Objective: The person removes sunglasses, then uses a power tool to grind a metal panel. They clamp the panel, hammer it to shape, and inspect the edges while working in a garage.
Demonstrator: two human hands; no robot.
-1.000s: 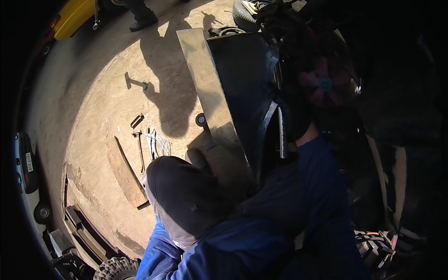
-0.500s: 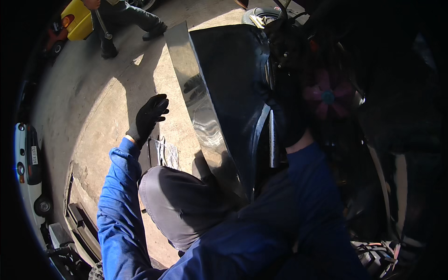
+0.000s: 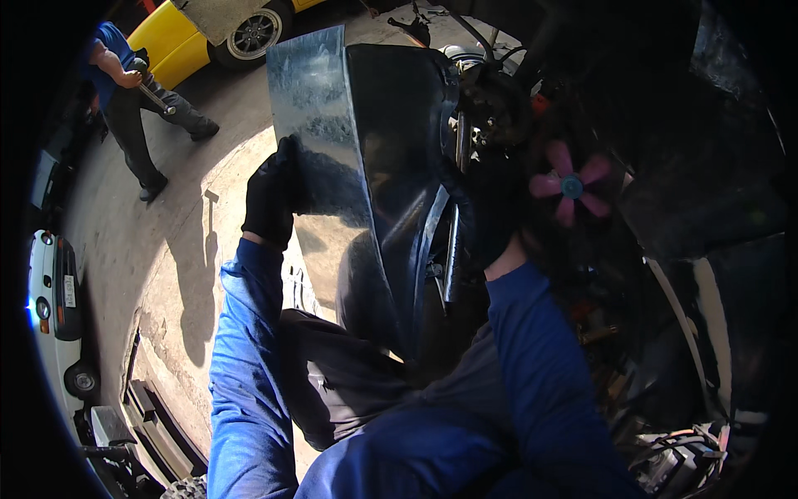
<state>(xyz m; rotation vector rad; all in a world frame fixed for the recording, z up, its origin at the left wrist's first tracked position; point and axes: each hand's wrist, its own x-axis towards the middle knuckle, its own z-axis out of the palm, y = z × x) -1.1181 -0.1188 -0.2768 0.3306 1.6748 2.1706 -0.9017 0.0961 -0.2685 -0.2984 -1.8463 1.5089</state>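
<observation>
A large sheet-metal body panel (image 3: pixel 399 116) stands tilted in front of me, with a dark main face and a shiny bare-metal strip (image 3: pixel 320 108) along its left side. My left hand (image 3: pixel 270 200), in a black glove, closes on the left edge of that strip. On the panel's right edge is my right hand (image 3: pixel 486 212), also in a black glove. Its fingers curl at the edge, though deep shadow hides part of them. A metal tube (image 3: pixel 452 258) runs just beside the right hand. My bent leg (image 3: pixel 341 382) is below the panel's lower end.
To the right is a dark engine bay with a pink fan (image 3: pixel 570 185). A person (image 3: pixel 125 100) at the far left holds a long metal tool (image 3: pixel 158 98). Behind stands a yellow car (image 3: pixel 170 46); a white vehicle (image 3: pixel 62 299) is at left. Metal channels (image 3: pixel 158 424) lie lower left.
My left hand has moved from open air onto the panel's left edge. The view has shifted, and more of the person and the yellow car shows. My right hand stays at the panel.
</observation>
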